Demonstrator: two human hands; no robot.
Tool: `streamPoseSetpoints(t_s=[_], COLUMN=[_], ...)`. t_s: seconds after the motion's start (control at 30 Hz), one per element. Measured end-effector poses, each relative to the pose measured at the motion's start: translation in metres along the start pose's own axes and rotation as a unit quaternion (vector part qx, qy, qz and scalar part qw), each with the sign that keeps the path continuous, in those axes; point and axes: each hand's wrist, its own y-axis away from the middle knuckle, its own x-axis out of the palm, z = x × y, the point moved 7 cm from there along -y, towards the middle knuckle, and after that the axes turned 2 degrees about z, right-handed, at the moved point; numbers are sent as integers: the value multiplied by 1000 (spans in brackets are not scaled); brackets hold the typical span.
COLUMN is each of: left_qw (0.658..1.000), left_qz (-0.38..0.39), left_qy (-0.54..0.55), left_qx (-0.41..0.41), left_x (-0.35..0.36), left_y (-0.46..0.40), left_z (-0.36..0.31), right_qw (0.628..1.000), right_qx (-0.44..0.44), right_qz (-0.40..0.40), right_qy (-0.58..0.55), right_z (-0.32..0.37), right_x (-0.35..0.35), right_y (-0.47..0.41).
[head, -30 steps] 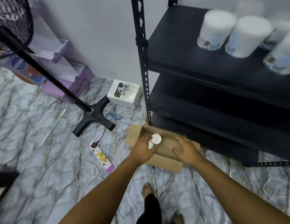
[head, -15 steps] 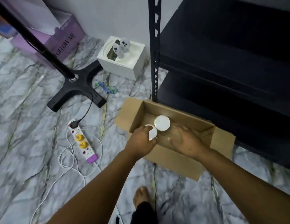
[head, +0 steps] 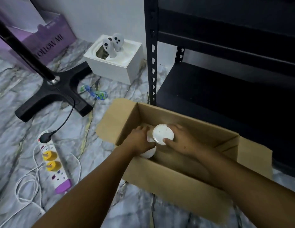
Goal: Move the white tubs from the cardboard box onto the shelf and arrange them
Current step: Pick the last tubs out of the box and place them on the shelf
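Observation:
An open cardboard box point(head: 174, 183) lies on the marble floor in front of the black metal shelf point(head: 225, 83). Two white tubs stand inside it. My right hand point(head: 181, 142) curls round the right tub point(head: 163, 134), thumb and fingers on either side of its round lid. My left hand point(head: 140, 140) grips the left tub point(head: 149, 153), which is mostly hidden under the hand. The shelf's lower boards in view hold nothing.
A black fan stand point(head: 54, 94) with its pole rises at left. A power strip point(head: 53, 162) with plugs and white cables lies on the floor. A white box point(head: 114, 63) with two controllers sits by the wall, a purple box point(head: 44, 41) behind.
The camera has dropped closer to the box. My right hand moved left and took hold of the right tub. My left hand stays on the left tub.

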Motion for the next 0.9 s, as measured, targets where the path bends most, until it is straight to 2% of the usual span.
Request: streamPoseSetpoints(t_s=[0.13,0.37,0.6,0.9], left_qw=[994,980,973,966], left_qz=[72,138,157,152], left_qy=[-74,-139,-161,-204], left_qx=[-25,-38,-50,-38], left_x=[22,48,61,73], left_y=[-28,-42,-45,-54], left_z=[11,17,23,29], right_qw=[997,985,965,960], right_qx=[-32,-93,-103,-78], right_qz=[13,47,95,44], right_qy=[65,136,222,264], right_z=[-18,-14,-10,-24], right_x=[16,40,65,64], right_y=[-15,-40,-59,-43])
